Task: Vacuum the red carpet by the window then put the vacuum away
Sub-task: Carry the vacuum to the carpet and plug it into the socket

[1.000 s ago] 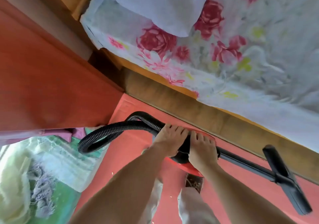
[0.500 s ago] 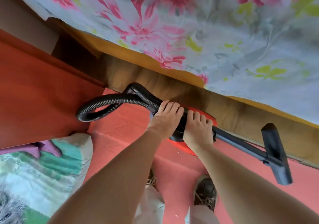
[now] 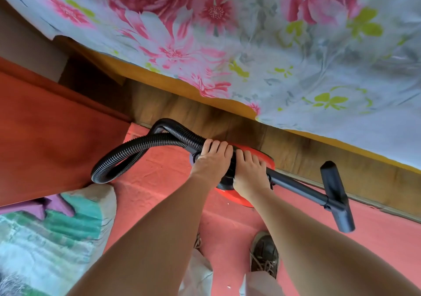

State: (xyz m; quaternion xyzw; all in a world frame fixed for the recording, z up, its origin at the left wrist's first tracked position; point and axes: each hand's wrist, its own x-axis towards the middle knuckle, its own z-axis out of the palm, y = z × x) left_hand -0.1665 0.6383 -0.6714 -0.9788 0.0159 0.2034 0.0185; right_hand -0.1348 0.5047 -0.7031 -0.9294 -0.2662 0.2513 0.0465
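A small red vacuum [image 3: 264, 159] sits on the red carpet [image 3: 164, 175] against the wooden bed side. My left hand [image 3: 210, 159] and my right hand [image 3: 249, 172] both grip its black top, side by side. The ribbed black hose [image 3: 136, 145] loops out to the left and back to the body. A black tube [image 3: 296, 185] runs right from the body to the black floor nozzle [image 3: 337, 195], which lies just above the carpet by the bed side. My hands hide most of the vacuum's body.
A bed with a flowered sheet [image 3: 250, 45] and wooden side board [image 3: 319, 156] fills the top. A red-brown cabinet [image 3: 50, 136] stands at left, with a green and white bundle [image 3: 57, 238] below it. My shoes [image 3: 264, 253] stand on the carpet beneath the vacuum.
My view has tipped lower and nearer to the bed side and carpet. Both hands have stayed gripped on the vacuum, which now sits close against the bed board.
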